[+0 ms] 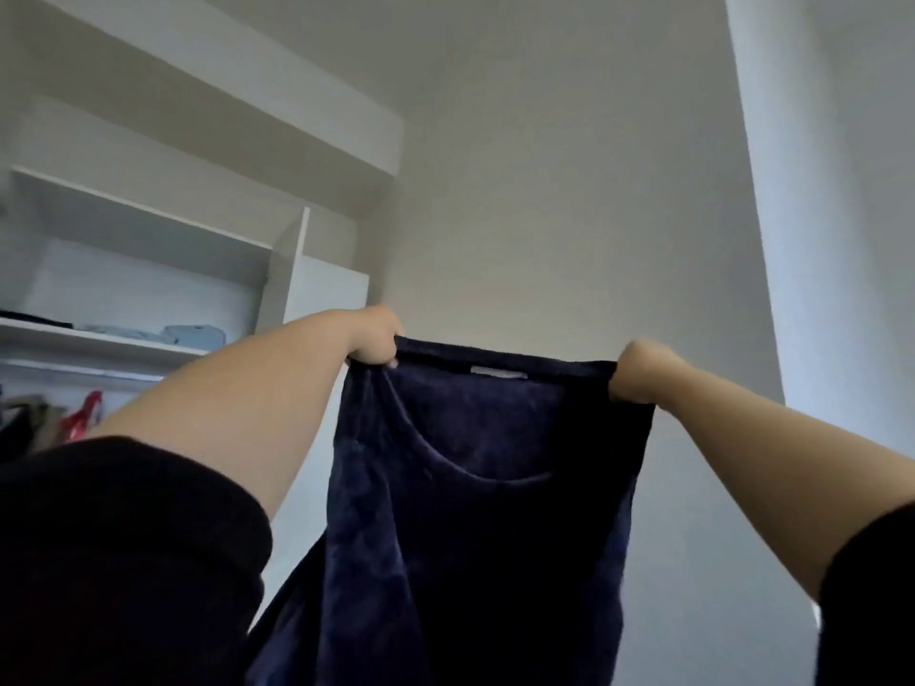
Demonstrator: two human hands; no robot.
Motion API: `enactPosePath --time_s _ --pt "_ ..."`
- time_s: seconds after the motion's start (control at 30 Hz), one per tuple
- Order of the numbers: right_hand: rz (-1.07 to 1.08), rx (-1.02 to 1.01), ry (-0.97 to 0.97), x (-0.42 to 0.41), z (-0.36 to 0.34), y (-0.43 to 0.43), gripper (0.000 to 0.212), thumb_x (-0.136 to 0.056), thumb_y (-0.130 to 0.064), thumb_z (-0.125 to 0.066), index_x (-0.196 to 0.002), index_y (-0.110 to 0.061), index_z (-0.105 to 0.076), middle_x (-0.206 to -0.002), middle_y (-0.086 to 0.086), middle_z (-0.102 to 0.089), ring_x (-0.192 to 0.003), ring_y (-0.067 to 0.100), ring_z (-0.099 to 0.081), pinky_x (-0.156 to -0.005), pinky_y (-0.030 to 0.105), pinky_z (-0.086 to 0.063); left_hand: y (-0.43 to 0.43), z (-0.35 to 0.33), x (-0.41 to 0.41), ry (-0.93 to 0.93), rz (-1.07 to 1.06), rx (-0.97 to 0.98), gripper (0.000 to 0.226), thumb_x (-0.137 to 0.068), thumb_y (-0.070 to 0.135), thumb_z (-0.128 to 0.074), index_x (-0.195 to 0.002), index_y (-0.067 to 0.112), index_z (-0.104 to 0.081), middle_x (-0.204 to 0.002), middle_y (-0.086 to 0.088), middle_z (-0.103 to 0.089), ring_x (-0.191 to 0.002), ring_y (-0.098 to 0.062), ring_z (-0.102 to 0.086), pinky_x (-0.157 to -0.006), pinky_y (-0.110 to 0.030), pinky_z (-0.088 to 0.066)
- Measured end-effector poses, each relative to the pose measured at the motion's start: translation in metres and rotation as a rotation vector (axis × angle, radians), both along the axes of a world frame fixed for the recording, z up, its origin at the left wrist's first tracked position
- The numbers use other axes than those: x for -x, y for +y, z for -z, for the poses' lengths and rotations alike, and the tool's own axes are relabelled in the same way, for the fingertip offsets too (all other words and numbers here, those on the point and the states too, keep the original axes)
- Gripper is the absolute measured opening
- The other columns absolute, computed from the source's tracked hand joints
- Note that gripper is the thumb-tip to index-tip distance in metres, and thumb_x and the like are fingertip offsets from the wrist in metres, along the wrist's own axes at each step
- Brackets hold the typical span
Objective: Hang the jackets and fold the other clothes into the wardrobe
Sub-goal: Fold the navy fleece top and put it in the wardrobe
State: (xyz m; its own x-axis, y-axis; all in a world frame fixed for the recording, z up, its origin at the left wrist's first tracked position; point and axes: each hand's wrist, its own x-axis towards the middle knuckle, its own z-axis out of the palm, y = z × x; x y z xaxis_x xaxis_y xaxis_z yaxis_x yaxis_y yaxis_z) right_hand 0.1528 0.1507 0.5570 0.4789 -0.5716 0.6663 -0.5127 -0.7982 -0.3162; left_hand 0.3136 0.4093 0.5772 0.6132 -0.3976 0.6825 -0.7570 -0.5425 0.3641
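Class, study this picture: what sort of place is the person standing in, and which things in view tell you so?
Probably a bedroom or dressing area at home. An open white wardrobe has folded clothes on a shelf and hanging garments below, and both hands, left hand and right hand, hold up a dark blue velvety garment before plain white walls.

You're in a home bedroom: an open white wardrobe [277,269] holds folded clothes [168,334] on its shelf [99,341].

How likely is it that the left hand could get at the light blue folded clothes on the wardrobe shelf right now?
Probably not as things stand. The left hand grips one top corner of the navy garment, and the right hand grips the other. The light blue folded clothes lie apart on the shelf; nothing blocks the way, but it must let go first.
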Motion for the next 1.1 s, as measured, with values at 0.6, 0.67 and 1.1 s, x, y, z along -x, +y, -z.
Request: enactPosePath --time_s 0.6,0.67,1.1 --pt "-0.156 -0.190 -0.154 -0.060 0.030 -0.017 0.014 -0.074 -0.013 -0.069 -0.073 -0.004 -0.058 -0.066 0.008 -0.053 -0.055 0.020 -0.049 -0.045 0.023 -0.036 0.004 0.057 -0.075 0.026 -0.188 0.368 0.017 -0.078 0.004 -0.054 -0.062 0.009 -0.056 -0.069 -0.008 -0.056 -0.071 -0.030 -0.053 -0.060 -0.027 -0.039" --pt "-0.171 -0.223 -0.203 -0.059 0.028 -0.020 0.020 -0.072 -0.013 -0.075 -0.074 -0.004 -0.057 -0.069 0.009 -0.055 -0.057 0.022 -0.051 -0.049 0.025 -0.039 -0.004 0.060 -0.074 0.054 -0.203 0.390 0.011 -0.079 0.007 -0.056 -0.069 0.007 -0.060 -0.074 -0.009 -0.057 -0.069 -0.029 -0.051 -0.061 -0.029 -0.039" --pt "-0.357 -0.456 -0.308 0.004 0.030 -0.056 0.024 -0.090 -0.026 -0.064 -0.096 -0.003 -0.066 -0.089 0.012 -0.066 -0.076 0.028 -0.064 -0.075 0.037 -0.054 -0.054 0.068 -0.039 0.579 0.402 0.321 0.073 -0.066 0.047 -0.083 -0.122 0.008 -0.059 -0.115 -0.012 -0.065 -0.107 -0.033 -0.062 -0.097 -0.045 -0.048"
